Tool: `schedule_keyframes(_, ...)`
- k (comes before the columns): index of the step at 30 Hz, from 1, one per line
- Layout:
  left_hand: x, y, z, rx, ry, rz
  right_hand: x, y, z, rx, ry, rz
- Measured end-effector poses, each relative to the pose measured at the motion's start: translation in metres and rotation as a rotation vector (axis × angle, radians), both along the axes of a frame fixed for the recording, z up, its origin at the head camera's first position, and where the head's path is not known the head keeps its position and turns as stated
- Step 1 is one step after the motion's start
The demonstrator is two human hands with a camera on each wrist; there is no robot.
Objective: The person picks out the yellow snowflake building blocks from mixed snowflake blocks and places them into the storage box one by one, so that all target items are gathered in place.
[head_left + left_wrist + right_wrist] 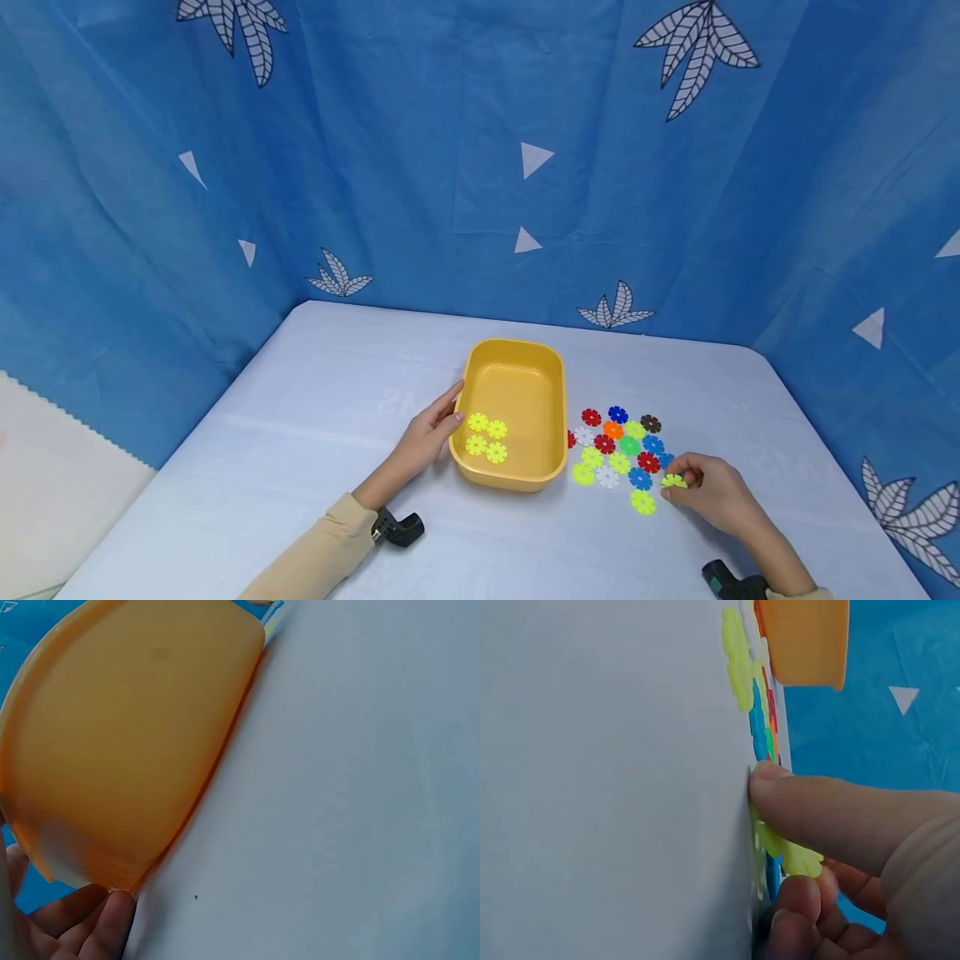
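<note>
A yellow plastic tub (pixel 517 392) stands on the table, with several yellow-green snowflake discs (pixel 497 429) lying at its near left inside. My left hand (pixel 422 435) grips the tub's left wall, thumb at the rim; in the left wrist view its fingers (pixel 112 922) touch the outside low down by the tabletop. To the right of the tub, my right hand (pixel 708 492) pinches a yellow-green snowflake disc (pixel 674 481) between thumb and fingers. The right wrist view shows that disc (pixel 799 855) tilted beneath the thumb, close by the tabletop.
Loose snowflake discs in red, blue, white, orange, green, brown and yellow-green (pixel 642 502) are spread flat between the tub and my right hand. A white cloth (pixel 300 450) covers the table. Blue curtains (pixel 420 167) with leaf prints hang behind it and at both sides.
</note>
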State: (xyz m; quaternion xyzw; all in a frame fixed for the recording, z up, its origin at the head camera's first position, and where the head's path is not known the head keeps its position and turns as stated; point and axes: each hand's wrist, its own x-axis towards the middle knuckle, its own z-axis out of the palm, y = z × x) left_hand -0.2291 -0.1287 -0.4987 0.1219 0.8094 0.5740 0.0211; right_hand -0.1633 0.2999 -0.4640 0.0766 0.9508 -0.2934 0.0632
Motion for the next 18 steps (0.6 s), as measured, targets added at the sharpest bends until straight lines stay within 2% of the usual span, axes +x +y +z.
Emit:
schedule_keyframes(5, 0.001, 0.000, 0.000, 0.019, 0.001, 0.016, -0.001, 0.003, -0.003, 0.008, 0.026, 0.008)
schedule_keyframes(9, 0.001, 0.000, 0.000, 0.028, -0.005, 0.012, -0.003, 0.010, -0.009, -0.017, 0.050, -0.021)
schedule_keyframes(13, 0.001, 0.000, 0.000, 0.027, -0.002, 0.008, -0.004, 0.018, -0.013, -0.103, 0.040, -0.063)
schedule_keyframes(18, 0.001, 0.000, 0.001, 0.037, -0.004, 0.008, -0.006, 0.024, -0.014, -0.277, 0.005, -0.114)
